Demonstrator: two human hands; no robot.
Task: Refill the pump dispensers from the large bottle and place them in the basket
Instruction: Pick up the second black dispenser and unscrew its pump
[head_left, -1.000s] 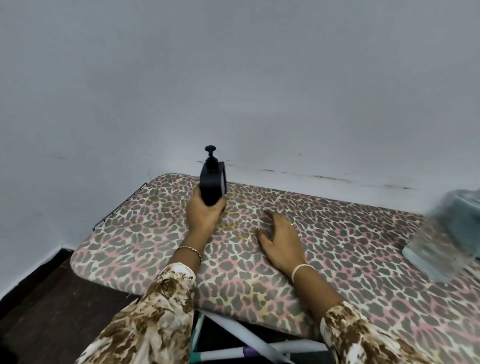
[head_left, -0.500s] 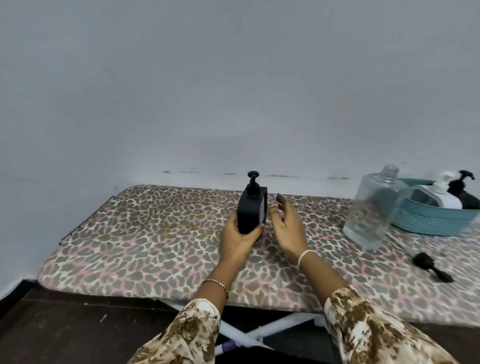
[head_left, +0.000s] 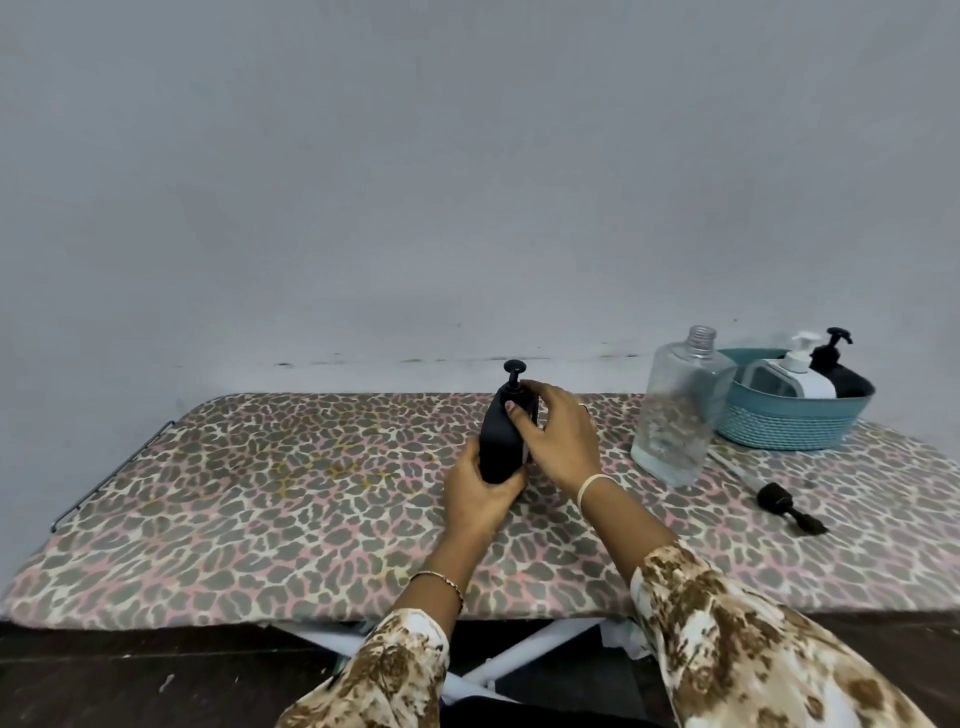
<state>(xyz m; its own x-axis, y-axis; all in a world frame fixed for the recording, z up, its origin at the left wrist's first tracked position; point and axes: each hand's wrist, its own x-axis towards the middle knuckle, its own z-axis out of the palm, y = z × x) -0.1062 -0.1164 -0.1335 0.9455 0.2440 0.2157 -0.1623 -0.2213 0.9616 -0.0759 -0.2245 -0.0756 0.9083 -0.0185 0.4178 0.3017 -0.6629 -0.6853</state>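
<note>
- We hold the black pump dispenser (head_left: 501, 441) upright between both grips, its base just above the ironing board (head_left: 260, 493) or resting on it; we cannot tell which.
- Our left grip (head_left: 480, 493) is curled round the dispenser's lower body from below and behind.
- Our right grip (head_left: 558, 436) wraps the upper body, the thumb on the near face and the fingers closed over the shoulder just under the pump head, which stands up above both grips.
- To the right of the right grip, near but apart from it, stands the large clear bottle (head_left: 675, 415), upright, its threaded neck showing at the top.
- Just behind and to the right of that bottle sits the teal basket (head_left: 789, 421), touching it or nearly so.
- Inside the basket lean a white dispenser (head_left: 802, 374) and, further from the grips, a second black dispenser (head_left: 836, 364).
- A loose black pump (head_left: 774, 499) with its tube lies on the board, right of the right grip and nearer to us than the bottle.
- The leopard-print board runs well out to the left of the left grip, against a grey wall (head_left: 467, 182).
</note>
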